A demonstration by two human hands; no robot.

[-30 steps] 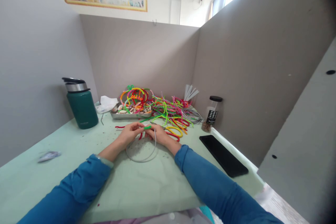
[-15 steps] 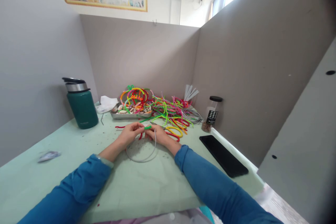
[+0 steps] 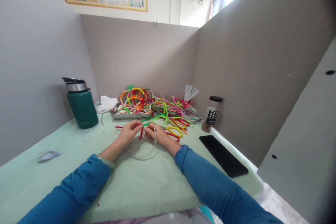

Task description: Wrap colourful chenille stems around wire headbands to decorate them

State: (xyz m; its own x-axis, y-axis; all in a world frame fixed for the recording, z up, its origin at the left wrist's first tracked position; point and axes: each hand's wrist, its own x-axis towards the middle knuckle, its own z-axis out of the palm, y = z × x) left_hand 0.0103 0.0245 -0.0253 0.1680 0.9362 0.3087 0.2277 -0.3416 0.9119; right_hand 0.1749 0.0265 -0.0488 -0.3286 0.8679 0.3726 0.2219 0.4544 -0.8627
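Both hands meet above the middle of the table. My left hand (image 3: 130, 132) is pinched at the left end of a short green pipe cleaner (image 3: 146, 124). My right hand (image 3: 156, 134) is closed at its right side, fingertips pressed together. A thin grey hoop (image 3: 144, 159) curves below the hands, both its ends running up toward the fingers; the fingers partly hide how it is gripped. A red pipe cleaner (image 3: 141, 134) hangs between the hands, and another red piece (image 3: 119, 127) shows left of my left hand.
Behind the hands stand a metal tray (image 3: 132, 116) of small pieces, a tangled pipe cleaner pile (image 3: 168, 106) and coiled grey wire (image 3: 191, 115). Yellow-handled scissors (image 3: 175, 132) lie right. A green bottle (image 3: 82, 106), a lidded jar (image 3: 210, 115) and a black phone (image 3: 223, 155) flank the work.
My fingertips have shifted slightly along the green pipe cleaner and apart, so the red piece between the hands shows more. The grey hoop has risen a little.
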